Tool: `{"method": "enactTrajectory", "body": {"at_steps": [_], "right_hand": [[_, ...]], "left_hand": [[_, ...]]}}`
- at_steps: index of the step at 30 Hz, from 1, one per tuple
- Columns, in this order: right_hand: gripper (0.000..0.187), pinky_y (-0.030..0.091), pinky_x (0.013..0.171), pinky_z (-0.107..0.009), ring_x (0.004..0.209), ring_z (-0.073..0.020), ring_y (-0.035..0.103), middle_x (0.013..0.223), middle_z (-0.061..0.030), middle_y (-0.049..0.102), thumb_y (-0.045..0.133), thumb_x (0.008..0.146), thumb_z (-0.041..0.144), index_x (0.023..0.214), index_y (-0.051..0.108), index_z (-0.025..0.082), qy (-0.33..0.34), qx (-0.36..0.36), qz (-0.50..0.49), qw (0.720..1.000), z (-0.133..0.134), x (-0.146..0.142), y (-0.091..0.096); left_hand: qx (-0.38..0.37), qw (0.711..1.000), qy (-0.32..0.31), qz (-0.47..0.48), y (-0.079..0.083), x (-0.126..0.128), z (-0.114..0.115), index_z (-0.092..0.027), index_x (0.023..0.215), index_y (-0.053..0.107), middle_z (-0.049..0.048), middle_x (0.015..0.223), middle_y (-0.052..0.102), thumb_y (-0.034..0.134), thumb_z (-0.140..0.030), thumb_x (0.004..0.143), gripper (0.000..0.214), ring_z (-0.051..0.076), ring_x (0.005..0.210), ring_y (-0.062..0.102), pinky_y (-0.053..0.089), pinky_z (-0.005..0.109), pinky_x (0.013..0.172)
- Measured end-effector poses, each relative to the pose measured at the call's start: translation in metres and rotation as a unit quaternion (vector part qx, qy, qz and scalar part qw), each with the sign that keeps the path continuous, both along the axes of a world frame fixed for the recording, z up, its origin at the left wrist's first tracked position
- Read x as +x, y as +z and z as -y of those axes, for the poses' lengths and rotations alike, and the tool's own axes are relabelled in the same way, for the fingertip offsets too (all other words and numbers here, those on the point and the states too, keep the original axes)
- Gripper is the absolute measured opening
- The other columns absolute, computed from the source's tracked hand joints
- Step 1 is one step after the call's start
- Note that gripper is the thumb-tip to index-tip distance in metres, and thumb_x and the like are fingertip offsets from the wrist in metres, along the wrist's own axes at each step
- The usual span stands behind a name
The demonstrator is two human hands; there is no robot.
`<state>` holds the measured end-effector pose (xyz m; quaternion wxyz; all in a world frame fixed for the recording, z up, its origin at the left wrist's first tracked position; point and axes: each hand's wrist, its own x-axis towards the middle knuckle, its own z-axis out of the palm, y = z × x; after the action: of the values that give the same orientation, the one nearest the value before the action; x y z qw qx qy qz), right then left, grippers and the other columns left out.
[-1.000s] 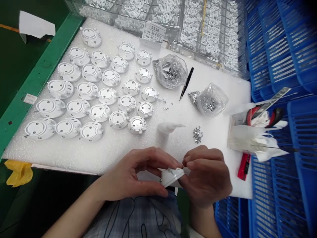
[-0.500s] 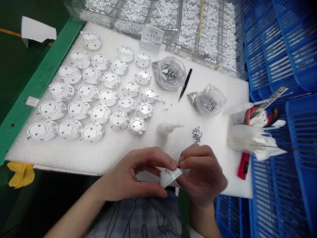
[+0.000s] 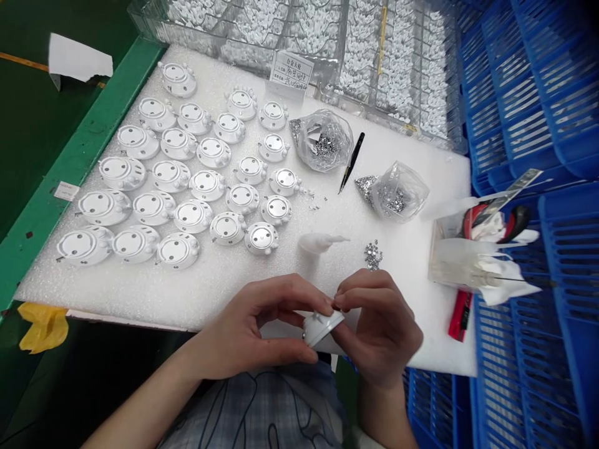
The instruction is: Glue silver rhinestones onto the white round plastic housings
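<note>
My left hand (image 3: 262, 327) is closed around a small white domed part (image 3: 322, 328), holding it tilted over the near edge of the table between thumb and fingers. At the part's upper right edge, my right hand (image 3: 381, 327) is closed in a pinch; whatever sits between its fingertips is hidden. Beyond the hands, a white squeeze bottle with a thin nozzle (image 3: 321, 242) stands on the foam sheet (image 3: 243, 280). A little pile of shiny rhinestones (image 3: 373, 254) lies above my right hand. Rows of similar white oval parts (image 3: 189, 215) with round dark spots cover the left side.
Two clear bags of silvery stones (image 3: 325, 140) (image 3: 395, 192) lie near black tweezers (image 3: 352, 162). A clear divided tray of white pieces (image 3: 299, 31) spans the back. At right are a tool holder (image 3: 440, 255), a red-and-black object (image 3: 461, 315) and blue crates (image 3: 519, 349).
The white part has tilted slightly, and both hands have shifted a little with it. The view has moved slightly; the things on the foam stay where they were.
</note>
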<state>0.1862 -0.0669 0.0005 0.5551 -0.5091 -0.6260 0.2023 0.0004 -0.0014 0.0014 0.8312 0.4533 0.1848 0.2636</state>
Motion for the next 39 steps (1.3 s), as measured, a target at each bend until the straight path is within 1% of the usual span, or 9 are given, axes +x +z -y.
{"method": "enactTrajectory", "body": {"at_steps": [5,9,13,19,22,26,29,34,39], "right_hand": [[0.019,0.044,0.056,-0.033,0.068,-0.0164,0.057,0.079,-0.0018,0.061,0.068,0.093,0.034,0.106,0.069,0.02,-0.02,0.009,-0.092,0.995,0.001,0.002,-0.003],[0.006,0.039,0.054,-0.029,0.067,-0.0145,0.055,0.075,0.0001,0.059,0.064,0.095,0.023,0.092,0.07,0.022,-0.128,0.001,-0.103,0.986,-0.002,0.001,-0.004],[0.005,0.043,0.057,-0.028,0.072,-0.0137,0.058,0.082,0.0003,0.06,0.067,0.093,0.02,0.092,0.069,0.024,-0.175,-0.062,-0.06,0.981,-0.004,0.004,0.002],[0.046,0.051,0.093,-0.041,0.116,-0.0249,0.06,0.124,-0.008,0.064,0.077,0.086,0.037,0.129,0.063,0.027,-0.113,-0.166,0.142,0.969,-0.021,0.003,0.01],[0.024,0.049,0.102,-0.042,0.123,-0.0237,0.061,0.128,-0.0067,0.068,0.067,0.095,0.035,0.117,0.068,0.027,-0.059,-0.184,0.084,0.978,-0.026,-0.004,0.011],[0.022,0.055,0.072,-0.033,0.086,-0.0189,0.071,0.106,-0.0037,0.077,0.063,0.097,0.047,0.105,0.066,0.027,-0.071,-0.168,-0.2,0.963,-0.022,0.0,0.021],[0.039,0.036,0.045,-0.023,0.051,-0.0099,0.05,0.069,0.0039,0.063,0.076,0.083,0.059,0.09,0.065,0.023,-0.104,-0.128,-0.302,0.939,-0.025,0.014,0.032],[0.051,0.026,0.045,-0.023,0.05,-0.0057,0.035,0.067,0.0071,0.042,0.081,0.072,0.067,0.078,0.06,0.02,-0.14,-0.148,-0.355,0.912,-0.044,0.022,0.039],[0.052,0.022,0.049,-0.03,0.051,-0.0105,0.033,0.06,0.0063,0.031,0.074,0.082,0.062,0.063,0.046,0.023,-0.18,-0.038,-0.25,0.951,-0.048,0.004,0.03]], "left_hand": [[-0.001,1.0,0.017,0.02,-0.002,-0.002,0.001,-0.033,0.115,0.078,0.0017,0.117,0.074,0.085,-0.014,0.082,0.038,0.018,0.111,0.069,0.056,0.024,0.092],[-0.018,0.999,0.031,0.022,-0.004,-0.002,0.004,-0.031,0.113,0.079,0.0028,0.118,0.076,0.087,-0.014,0.081,0.038,0.02,0.113,0.07,0.056,0.025,0.092],[-0.128,0.985,0.077,0.084,0.0,0.0,0.009,-0.029,0.109,0.078,0.0016,0.113,0.079,0.088,-0.021,0.081,0.031,0.021,0.105,0.076,0.058,0.029,0.094],[-0.359,0.916,0.149,0.104,0.019,0.001,0.018,-0.026,0.105,0.074,-0.0009,0.101,0.081,0.088,-0.031,0.082,0.027,0.016,0.094,0.08,0.06,0.016,0.077],[-0.417,0.887,0.174,0.093,0.026,0.003,0.02,-0.025,0.104,0.073,-0.0022,0.1,0.081,0.089,-0.029,0.081,0.028,0.015,0.093,0.08,0.061,0.015,0.077],[-0.455,0.867,0.177,0.099,0.032,0.009,0.023,-0.021,0.105,0.071,0.0002,0.102,0.081,0.087,-0.025,0.083,0.028,0.016,0.096,0.081,0.063,0.016,0.077],[-0.471,0.858,0.191,0.076,0.034,0.015,0.024,-0.018,0.107,0.069,0.0015,0.101,0.081,0.084,-0.023,0.086,0.027,0.016,0.096,0.08,0.063,0.016,0.077],[-0.489,0.842,0.225,0.022,0.033,0.021,0.025,-0.018,0.111,0.066,0.0008,0.098,0.08,0.08,-0.018,0.088,0.027,0.014,0.092,0.079,0.063,0.018,0.077],[-0.474,0.853,0.215,0.014,0.031,0.022,0.026,-0.018,0.114,0.064,0.0014,0.099,0.079,0.079,-0.019,0.09,0.029,0.015,0.094,0.079,0.063,0.02,0.079]]}}
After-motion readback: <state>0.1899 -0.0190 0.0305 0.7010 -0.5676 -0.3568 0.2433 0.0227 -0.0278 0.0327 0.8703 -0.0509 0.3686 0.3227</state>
